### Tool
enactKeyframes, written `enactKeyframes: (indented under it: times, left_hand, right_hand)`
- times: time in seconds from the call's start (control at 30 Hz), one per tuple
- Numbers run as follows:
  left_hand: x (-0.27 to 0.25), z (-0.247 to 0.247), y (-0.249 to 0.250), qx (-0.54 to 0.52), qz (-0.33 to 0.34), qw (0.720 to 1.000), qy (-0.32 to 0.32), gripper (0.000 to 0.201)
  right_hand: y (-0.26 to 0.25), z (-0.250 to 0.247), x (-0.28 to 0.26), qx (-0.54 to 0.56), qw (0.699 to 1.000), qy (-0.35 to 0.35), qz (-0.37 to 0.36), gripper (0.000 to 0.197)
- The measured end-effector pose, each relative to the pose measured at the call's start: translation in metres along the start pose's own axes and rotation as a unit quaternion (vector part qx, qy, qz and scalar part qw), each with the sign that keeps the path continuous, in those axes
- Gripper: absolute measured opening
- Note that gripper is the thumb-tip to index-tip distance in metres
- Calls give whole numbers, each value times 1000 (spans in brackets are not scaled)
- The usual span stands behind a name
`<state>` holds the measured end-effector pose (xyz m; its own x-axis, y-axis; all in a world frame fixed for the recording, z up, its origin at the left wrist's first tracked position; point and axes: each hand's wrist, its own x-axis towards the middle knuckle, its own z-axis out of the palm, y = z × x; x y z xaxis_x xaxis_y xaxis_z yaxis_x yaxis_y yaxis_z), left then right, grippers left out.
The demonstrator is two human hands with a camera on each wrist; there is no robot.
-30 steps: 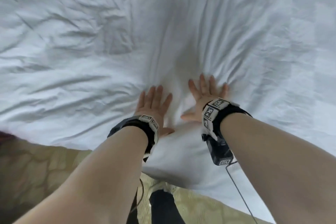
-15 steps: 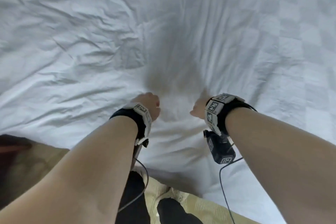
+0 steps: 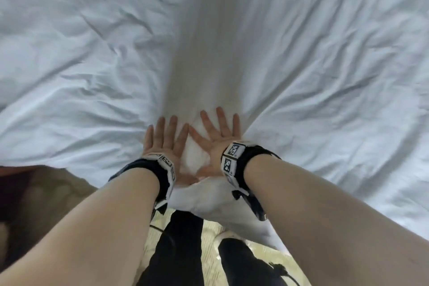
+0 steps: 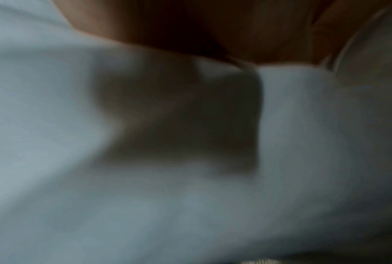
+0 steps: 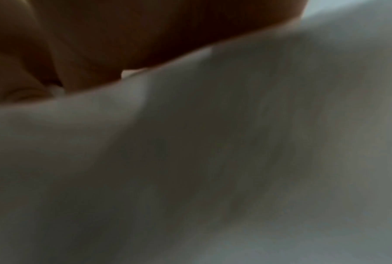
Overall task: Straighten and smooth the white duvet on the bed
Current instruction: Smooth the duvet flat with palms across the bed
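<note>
The white duvet (image 3: 301,53) covers the whole bed, wrinkled on the left and right, with a smoother strip running away up the middle. My left hand (image 3: 163,137) lies flat on it near the bed's near edge, fingers straight and spread. Right beside it my right hand (image 3: 217,133) presses down the same way, thumbs close together. Both wrist views are dim and blurred: duvet cloth (image 4: 54,142) under the left palm (image 4: 213,26), and cloth (image 5: 280,142) under the right palm (image 5: 145,26).
The duvet's edge (image 3: 209,199) hangs over the bed side just below my wrists. Beige patterned floor (image 3: 46,193) lies to the lower left. My dark-trousered legs (image 3: 176,251) and a light shoe (image 3: 229,239) stand at the bed's edge.
A second ago both hands lay flat; half a second ago they were curled, bunching the cloth toward me. Now they are flat again with fingers spread, and the middle strip looks smoother.
</note>
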<state>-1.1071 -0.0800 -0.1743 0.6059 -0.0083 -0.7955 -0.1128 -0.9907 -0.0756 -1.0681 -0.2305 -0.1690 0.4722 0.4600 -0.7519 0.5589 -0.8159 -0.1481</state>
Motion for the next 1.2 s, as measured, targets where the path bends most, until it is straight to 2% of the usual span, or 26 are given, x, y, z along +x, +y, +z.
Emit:
enactKeyframes:
  times: [0.1, 0.17, 0.23, 0.3, 0.33, 0.37, 0.43, 0.47, 0.5, 0.53, 0.6, 0.63, 0.7, 0.8, 0.87, 0.9, 0.93, 1.0, 1.03, 1.07, 1.13, 1.2]
  left_hand:
    - [7, -35, -24, 35, 12, 999, -3, 137]
    - [10, -54, -34, 36, 1, 999, 25, 135]
    - [13, -60, -33, 33, -4, 999, 23, 134]
    - [9, -52, -21, 35, -5, 999, -18, 132]
    - [7, -48, -15, 38, -18, 999, -31, 127]
    - [4, -48, -9, 30, -33, 998, -37, 117]
    - [-3, -64, 4, -25, -52, 998, -6, 87]
    - [-5, -77, 11, -52, -53, 997, 36, 73]
    - [-3, -91, 18, -59, -45, 994, 76, 66]
    - [0, -102, 28, -42, -23, 993, 107, 68]
    - [10, -116, 60, 34, 57, 987, 146, 84]
    - [14, -116, 82, 67, 107, 979, 158, 89]
    - [20, -102, 128, 107, 202, 963, 146, 92]
    - [17, -54, 187, 166, 267, 947, 63, 91]
    - [9, -42, 215, 188, 298, 935, 37, 89]
    - [6, -46, 223, 173, 309, 934, 42, 90]
    - [5, -53, 227, 136, 298, 943, 56, 92]
    - [10, -68, 230, 46, 210, 974, 70, 104]
    - [10, -68, 232, 28, 182, 982, 44, 109]
    - [8, -59, 237, 28, 183, 983, 13, 110]
    - [-4, -34, 252, 55, 222, 973, -31, 100]
    - [-16, -14, 268, 39, 256, 965, -47, 89]
  right_hand:
    - [32, -42, -3, -15, 998, 47, -26, 78]
    - [55, -55, -5, -26, 995, 96, 19, 77]
    - [59, -41, -11, -38, 995, 57, 67, 85]
    - [44, -7, -24, -16, 999, -7, 28, 84]
    - [38, 8, -30, 7, 1000, -7, -9, 79]
    - [37, 15, -37, 41, 998, 18, -54, 71]
    - [48, 10, -45, 131, 976, 128, -115, 44]
    - [60, 3, -46, 138, 967, 189, -98, 36]
    - [74, -7, -49, 129, 966, 218, -44, 39]
    - [91, -15, -52, 121, 968, 219, 32, 50]
    - [127, -12, -61, 114, 965, 142, 188, 71]
    - [141, -4, -71, 109, 961, 88, 239, 77]
    - [161, 33, -94, 107, 948, 3, 298, 87]
    - [173, 79, -137, 145, 922, -36, 357, 94]
    - [180, 79, -147, 155, 919, -30, 361, 94]
    - [182, 73, -146, 157, 923, -5, 351, 92]
    - [182, 66, -145, 162, 926, 24, 341, 89]
    - [186, 69, -143, 176, 926, 49, 329, 82]
    - [188, 78, -146, 182, 926, 33, 329, 80]
    - [189, 93, -153, 186, 925, 5, 333, 78]
    - [189, 121, -169, 198, 917, -35, 345, 78]
    - [188, 136, -185, 212, 911, -55, 349, 82]
